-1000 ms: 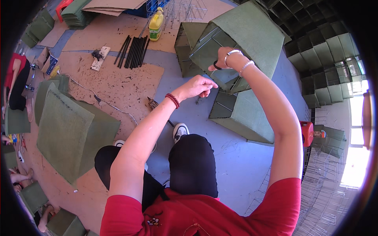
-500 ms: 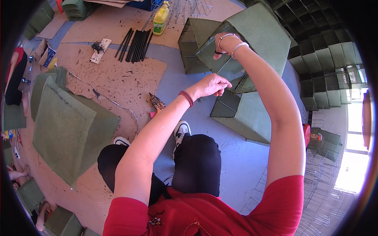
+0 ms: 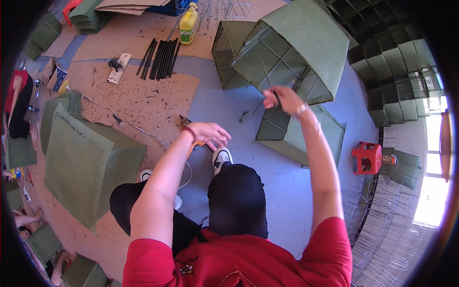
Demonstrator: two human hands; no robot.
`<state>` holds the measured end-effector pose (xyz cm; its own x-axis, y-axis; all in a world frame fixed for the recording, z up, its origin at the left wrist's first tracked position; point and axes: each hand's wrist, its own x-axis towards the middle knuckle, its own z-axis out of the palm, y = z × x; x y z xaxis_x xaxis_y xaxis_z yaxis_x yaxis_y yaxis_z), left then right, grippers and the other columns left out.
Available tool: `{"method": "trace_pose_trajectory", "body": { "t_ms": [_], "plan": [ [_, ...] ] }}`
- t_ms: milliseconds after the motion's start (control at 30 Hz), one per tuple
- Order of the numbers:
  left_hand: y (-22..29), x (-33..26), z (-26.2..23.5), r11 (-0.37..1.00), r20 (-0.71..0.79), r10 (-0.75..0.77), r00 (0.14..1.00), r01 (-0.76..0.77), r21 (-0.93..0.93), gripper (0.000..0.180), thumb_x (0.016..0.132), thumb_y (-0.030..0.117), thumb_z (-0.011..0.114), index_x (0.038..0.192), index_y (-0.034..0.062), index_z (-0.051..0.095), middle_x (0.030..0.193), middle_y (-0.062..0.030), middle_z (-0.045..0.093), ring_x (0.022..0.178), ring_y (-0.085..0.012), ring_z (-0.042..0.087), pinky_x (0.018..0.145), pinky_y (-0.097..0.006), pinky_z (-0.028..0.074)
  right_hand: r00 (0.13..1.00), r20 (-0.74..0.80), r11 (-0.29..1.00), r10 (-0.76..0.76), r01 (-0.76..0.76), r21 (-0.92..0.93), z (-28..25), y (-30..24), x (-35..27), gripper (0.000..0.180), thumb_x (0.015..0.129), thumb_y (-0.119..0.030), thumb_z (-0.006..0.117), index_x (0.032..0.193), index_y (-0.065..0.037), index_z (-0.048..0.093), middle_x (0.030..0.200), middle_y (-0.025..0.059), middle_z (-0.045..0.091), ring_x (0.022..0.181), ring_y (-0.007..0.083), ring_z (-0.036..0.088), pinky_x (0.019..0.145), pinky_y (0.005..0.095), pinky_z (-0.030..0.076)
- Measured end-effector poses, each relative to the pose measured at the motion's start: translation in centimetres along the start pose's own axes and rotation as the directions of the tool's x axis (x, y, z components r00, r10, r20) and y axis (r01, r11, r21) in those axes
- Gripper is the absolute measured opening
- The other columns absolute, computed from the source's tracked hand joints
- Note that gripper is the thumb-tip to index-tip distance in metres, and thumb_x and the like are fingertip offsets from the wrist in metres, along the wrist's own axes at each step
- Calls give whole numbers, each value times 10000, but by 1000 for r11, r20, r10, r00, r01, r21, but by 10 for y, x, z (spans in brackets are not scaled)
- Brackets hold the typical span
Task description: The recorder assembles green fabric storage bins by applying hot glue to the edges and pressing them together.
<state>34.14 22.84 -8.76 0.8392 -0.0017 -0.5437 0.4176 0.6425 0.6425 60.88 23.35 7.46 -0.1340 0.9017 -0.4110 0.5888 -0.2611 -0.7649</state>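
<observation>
Before the open end of a large green box (image 3: pixel 318 43), the right hand (image 3: pixel 288 100) holds a pair of scissors (image 3: pixel 267 75), its fingers closed about the dark handle and the thin blades pointing upward. Seen from above, the blades cross the box's opening; whether they touch it, I cannot tell. Metal wires (image 3: pixel 279 58) form a frame inside that opening. The box leans at a tilt, with a second green box (image 3: pixel 224 57) just beside it to the left and a third (image 3: pixel 311 136) below, partly behind the right forearm.

The left hand (image 3: pixel 213 133) looks empty, palm down, with its fingers loosely bent and slightly apart, over the floor near a white and black shoe (image 3: pixel 221 158). Something orange (image 3: pixel 196 146) shows under its wrist, mostly hidden.

Farther off, black rods (image 3: pixel 162 60) lie side by side on cardboard (image 3: pixel 136 91), near a yellow jug (image 3: pixel 188 25). To the right stands a red stool (image 3: pixel 367 157).
</observation>
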Motion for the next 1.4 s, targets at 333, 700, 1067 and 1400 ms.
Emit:
{"method": "trace_pose_trajectory", "body": {
  "t_ms": [333,700,1067,1400],
  "plan": [
    [66,0,-39,872,-834,427,350,-404,277,395,788,147,655,1135,14,521,1081,-129,577,736,-113,590,662,-233,487,994,-97,671,45,42,740,116,151,-126,514,833,-410,591,1108,19,523,851,70,607,804,157,588,763,290,451],
    [104,77,-5,909,-484,417,770,-342,238,294,855,180,591,1095,12,563,742,17,566,631,-35,515,554,-162,420,993,-117,687,-22,100,720,101,159,-76,526,827,-401,605,1131,24,537,833,26,596,775,107,543,763,256,428],
    [105,54,9,905,-452,417,789,-313,287,233,915,206,498,1013,30,615,641,52,504,566,-27,448,508,-174,360,981,-47,666,-190,163,728,87,147,10,640,805,-545,557,1090,28,570,704,-7,523,659,79,471,604,216,370],
    [91,46,-5,914,-379,364,851,-248,321,244,915,198,487,1007,16,621,639,40,511,553,-30,453,504,-170,368,989,-101,660,-104,145,738,85,156,43,448,839,-418,573,989,1,627,580,-21,499,520,63,451,484,202,351]
  ]
}}
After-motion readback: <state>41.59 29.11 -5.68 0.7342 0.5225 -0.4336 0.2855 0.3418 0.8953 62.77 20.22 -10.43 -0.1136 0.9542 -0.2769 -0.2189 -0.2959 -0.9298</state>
